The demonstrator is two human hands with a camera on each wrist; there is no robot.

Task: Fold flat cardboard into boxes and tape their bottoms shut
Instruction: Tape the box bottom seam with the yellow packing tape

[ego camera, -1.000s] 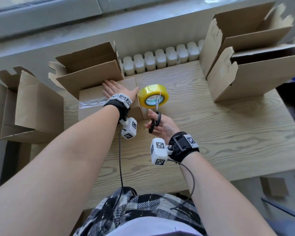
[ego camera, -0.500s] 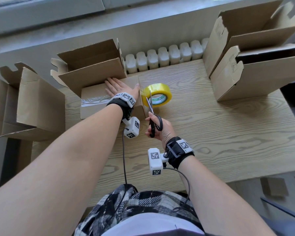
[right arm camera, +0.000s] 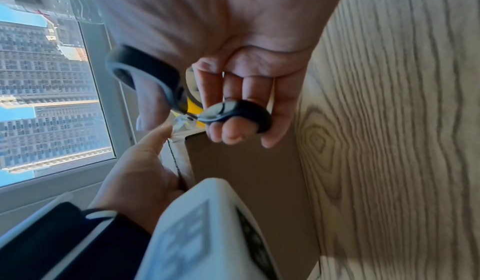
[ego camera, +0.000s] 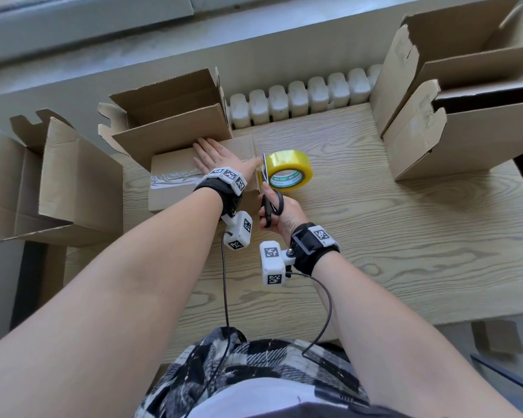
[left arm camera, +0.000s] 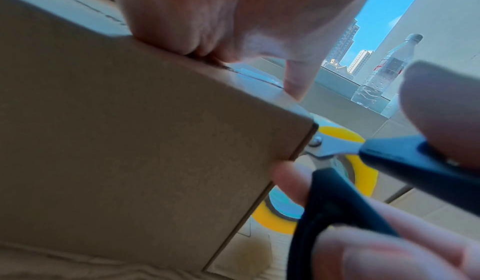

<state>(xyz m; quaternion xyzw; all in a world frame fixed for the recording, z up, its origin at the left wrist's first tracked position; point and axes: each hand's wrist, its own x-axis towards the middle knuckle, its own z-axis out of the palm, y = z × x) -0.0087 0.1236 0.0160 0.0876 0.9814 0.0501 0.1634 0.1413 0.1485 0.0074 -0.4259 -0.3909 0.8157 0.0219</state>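
On the box, left hand flat, fingers straight, right hand gripping scissors beside tape roll

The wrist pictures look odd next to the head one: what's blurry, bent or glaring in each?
Head view: sharp, edges bowed by the wide lens, sun glare on the table. Left wrist view: the scissors and right hand are close and smeared; the bottle is clearer. Right wrist view: picture turned sideways, scissors handles blurred, window bright, box side in shadow.
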